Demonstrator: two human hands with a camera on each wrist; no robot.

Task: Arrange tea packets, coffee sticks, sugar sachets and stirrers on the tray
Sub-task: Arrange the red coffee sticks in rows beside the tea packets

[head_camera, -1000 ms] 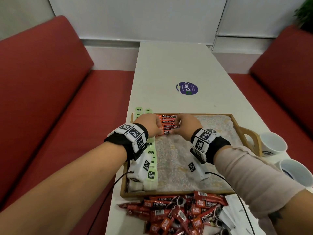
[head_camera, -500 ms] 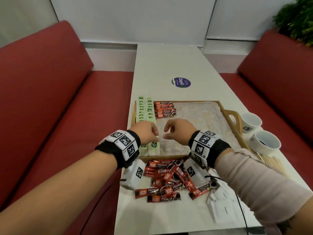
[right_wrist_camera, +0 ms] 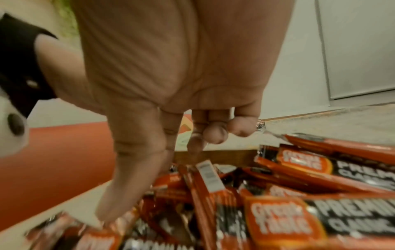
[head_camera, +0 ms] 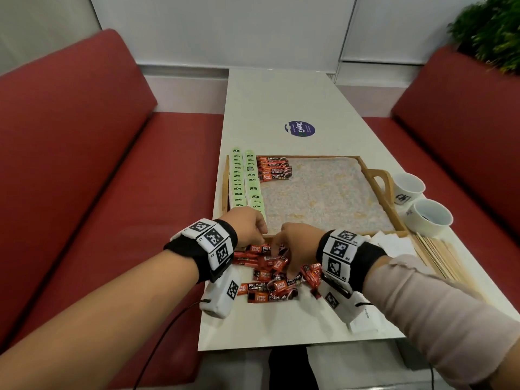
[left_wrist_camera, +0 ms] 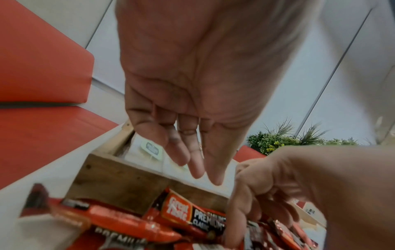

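You are looking at red coffee sticks [head_camera: 270, 280] heaped at the lower centre of the head view, reading "Great Taste", "PREMIUM" and "CLASSIC"; the right wrist view is showing the same words large at lower right. The stacked sticks [head_camera: 274, 168] in the tray are showing "PREMIUM". A round purple sticker [head_camera: 300, 128] at upper centre is reading "ClayG". The cup [head_camera: 408, 188] print is staying unreadable.

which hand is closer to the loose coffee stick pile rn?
Right. The right hand is down on the coffee stick pile, fingers reaching among the sticks. The left hand hovers open above the pile's far-left edge, by the tray rim.
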